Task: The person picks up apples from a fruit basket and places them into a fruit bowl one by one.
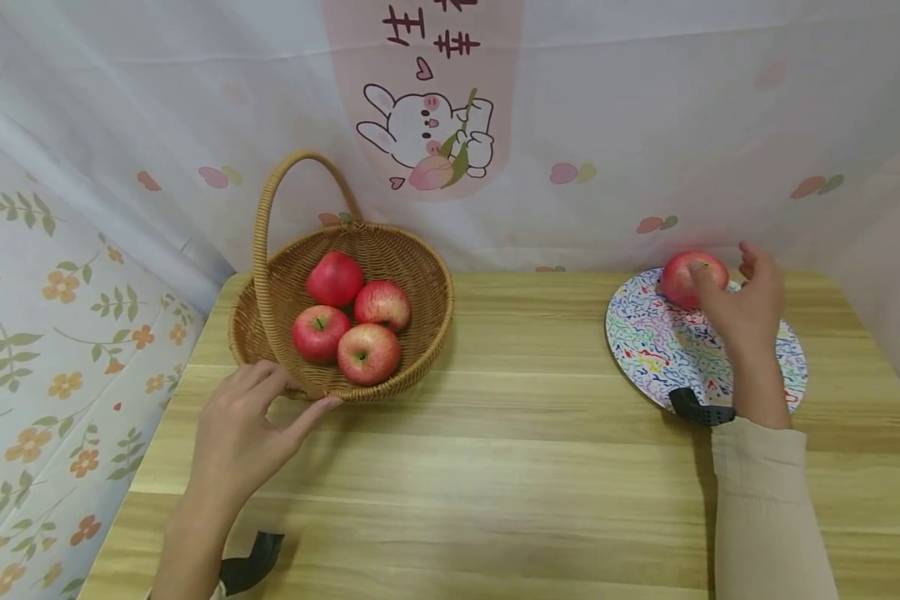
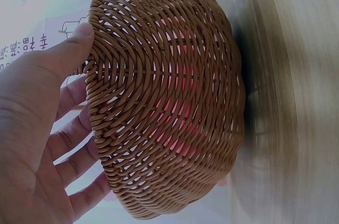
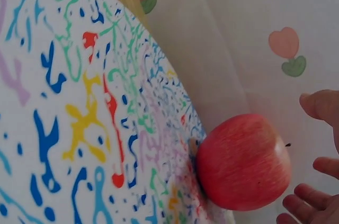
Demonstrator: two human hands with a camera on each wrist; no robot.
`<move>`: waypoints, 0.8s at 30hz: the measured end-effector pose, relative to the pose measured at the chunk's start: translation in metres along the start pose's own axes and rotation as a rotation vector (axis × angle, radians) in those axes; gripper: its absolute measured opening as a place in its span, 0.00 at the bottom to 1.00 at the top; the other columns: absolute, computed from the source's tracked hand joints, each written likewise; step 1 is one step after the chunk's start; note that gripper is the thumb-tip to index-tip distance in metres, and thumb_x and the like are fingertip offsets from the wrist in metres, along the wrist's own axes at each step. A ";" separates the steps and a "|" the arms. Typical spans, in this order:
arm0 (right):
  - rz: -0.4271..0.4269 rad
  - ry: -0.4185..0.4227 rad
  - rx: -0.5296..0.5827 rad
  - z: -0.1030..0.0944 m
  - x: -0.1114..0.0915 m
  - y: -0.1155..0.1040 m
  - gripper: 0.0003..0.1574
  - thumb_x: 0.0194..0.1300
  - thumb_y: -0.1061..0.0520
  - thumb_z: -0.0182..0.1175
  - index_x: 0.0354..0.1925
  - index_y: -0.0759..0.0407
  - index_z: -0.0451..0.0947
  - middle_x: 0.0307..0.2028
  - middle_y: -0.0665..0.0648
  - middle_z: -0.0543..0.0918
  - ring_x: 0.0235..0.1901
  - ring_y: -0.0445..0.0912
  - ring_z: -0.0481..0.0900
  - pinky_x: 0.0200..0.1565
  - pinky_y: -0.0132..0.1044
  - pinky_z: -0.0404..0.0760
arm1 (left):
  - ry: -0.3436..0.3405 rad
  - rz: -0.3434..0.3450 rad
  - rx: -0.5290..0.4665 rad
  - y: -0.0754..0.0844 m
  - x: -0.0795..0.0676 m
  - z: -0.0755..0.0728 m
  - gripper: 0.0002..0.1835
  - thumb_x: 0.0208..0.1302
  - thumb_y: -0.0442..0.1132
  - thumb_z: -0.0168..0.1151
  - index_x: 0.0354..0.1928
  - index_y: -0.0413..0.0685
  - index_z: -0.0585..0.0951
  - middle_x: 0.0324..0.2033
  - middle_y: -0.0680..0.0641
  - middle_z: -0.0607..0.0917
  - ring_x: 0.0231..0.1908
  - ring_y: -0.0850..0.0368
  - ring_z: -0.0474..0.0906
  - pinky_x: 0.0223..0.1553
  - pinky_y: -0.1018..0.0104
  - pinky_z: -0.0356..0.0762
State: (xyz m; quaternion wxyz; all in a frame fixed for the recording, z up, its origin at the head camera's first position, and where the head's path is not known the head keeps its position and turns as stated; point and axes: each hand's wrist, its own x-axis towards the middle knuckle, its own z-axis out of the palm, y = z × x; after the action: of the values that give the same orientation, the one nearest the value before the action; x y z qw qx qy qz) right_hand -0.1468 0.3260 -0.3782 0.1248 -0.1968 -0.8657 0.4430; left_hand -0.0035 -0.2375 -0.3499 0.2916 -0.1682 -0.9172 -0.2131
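Note:
My left hand (image 1: pixel 242 427) grips the near rim of a brown wicker basket (image 1: pixel 429 304), thumb on one side and fingers on the other; the left wrist view shows the woven side of the basket (image 2: pixel 169 91). Several red apples (image 1: pixel 369 354) lie in it, and their red shows through the weave. At the right, a red apple (image 1: pixel 690 277) sits near the far edge of a round, colour-splattered board (image 1: pixel 648 333). My right hand (image 1: pixel 753 312) is beside that apple, its fingers spread; in the right wrist view a gap separates the fingers from the apple (image 3: pixel 243 163).
Both the basket and the board stand on a wooden table (image 1: pixel 510 467), near its back edge. A white printed cloth (image 1: pixel 600 108) hangs right behind them. The basket's tall arched handle (image 1: pixel 261 242) rises over its left part. A flowered cloth (image 1: pixel 60 375) hangs at the left.

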 end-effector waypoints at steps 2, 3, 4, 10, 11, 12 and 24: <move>-0.032 0.038 0.007 0.000 -0.002 -0.003 0.48 0.75 0.41 0.60 0.83 0.50 0.54 0.81 0.57 0.58 0.80 0.53 0.57 0.79 0.48 0.58 | 0.005 0.004 0.001 0.000 0.000 0.000 0.37 0.67 0.76 0.57 0.27 0.47 0.83 0.29 0.49 0.85 0.31 0.49 0.81 0.35 0.57 0.72; -0.050 0.057 0.011 0.000 -0.003 -0.004 0.47 0.75 0.42 0.61 0.82 0.51 0.56 0.80 0.57 0.61 0.79 0.53 0.60 0.78 0.46 0.58 | 0.007 0.006 0.001 0.000 0.000 0.000 0.37 0.67 0.76 0.57 0.27 0.47 0.83 0.29 0.49 0.85 0.31 0.49 0.81 0.35 0.56 0.72; -0.063 0.072 0.013 0.000 -0.003 -0.005 0.46 0.75 0.42 0.61 0.82 0.51 0.57 0.79 0.58 0.62 0.78 0.53 0.61 0.78 0.43 0.59 | 0.008 0.008 0.002 0.000 0.000 0.000 0.37 0.67 0.76 0.57 0.27 0.47 0.83 0.29 0.49 0.85 0.31 0.49 0.81 0.35 0.56 0.72; -0.098 0.101 0.022 0.000 -0.006 -0.012 0.40 0.76 0.44 0.61 0.79 0.50 0.63 0.76 0.58 0.68 0.76 0.51 0.66 0.76 0.36 0.63 | 0.000 0.003 0.006 0.001 0.000 0.000 0.38 0.67 0.77 0.56 0.26 0.47 0.83 0.28 0.50 0.85 0.30 0.51 0.80 0.34 0.59 0.71; -0.095 0.091 0.028 0.001 -0.007 -0.013 0.40 0.76 0.44 0.61 0.79 0.49 0.63 0.76 0.57 0.68 0.76 0.50 0.66 0.76 0.36 0.64 | -0.002 0.000 0.007 0.001 0.000 0.000 0.38 0.67 0.77 0.55 0.27 0.47 0.83 0.28 0.50 0.85 0.30 0.52 0.79 0.34 0.59 0.70; -0.095 0.083 0.032 0.001 -0.008 -0.015 0.39 0.76 0.44 0.61 0.79 0.48 0.64 0.76 0.57 0.68 0.76 0.50 0.66 0.75 0.36 0.64 | -0.003 -0.002 0.007 0.001 0.000 0.001 0.38 0.67 0.78 0.55 0.27 0.48 0.83 0.28 0.50 0.85 0.30 0.52 0.79 0.34 0.60 0.70; -0.204 -0.003 0.103 0.013 -0.016 -0.032 0.36 0.76 0.49 0.62 0.76 0.56 0.68 0.72 0.61 0.74 0.72 0.52 0.73 0.72 0.39 0.71 | -0.017 -0.010 -0.011 0.001 0.000 0.001 0.38 0.67 0.77 0.55 0.26 0.48 0.83 0.27 0.51 0.84 0.29 0.52 0.79 0.35 0.61 0.68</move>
State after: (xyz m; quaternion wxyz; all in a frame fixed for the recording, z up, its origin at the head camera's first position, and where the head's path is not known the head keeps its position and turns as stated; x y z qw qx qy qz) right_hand -0.1450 0.2931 -0.3602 0.1781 -0.1004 -0.8575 0.4721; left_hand -0.0033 -0.2360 -0.3499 0.2819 -0.1669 -0.9192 -0.2185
